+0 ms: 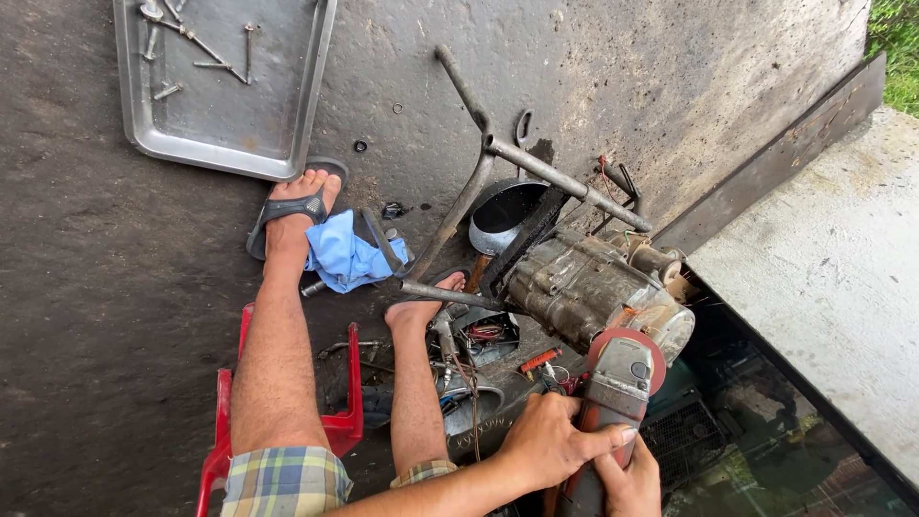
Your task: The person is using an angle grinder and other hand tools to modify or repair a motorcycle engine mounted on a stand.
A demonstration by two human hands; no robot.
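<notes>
— Head view: around us, a steel tray (pixel 225 134) at eleven o'clock, blue cloth (pixel 347 257), bent frame tubes (pixel 498 163) crossing the engine (pixel 584 287).

— At five o'clock, our left hand (pixel 548 442) and right hand (pixel 627 483) clamp the angle grinder (pixel 613 393), its disc against the engine.

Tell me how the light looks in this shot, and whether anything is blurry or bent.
Head view: soft, even daylight with faint shadows under the frame tubes; mild glare on the metal tray rim; wide-angle bending shows along the slab edge at right; focus is sharp across the engine and the grinder held by the left hand and right hand, with no motion blur.
</notes>
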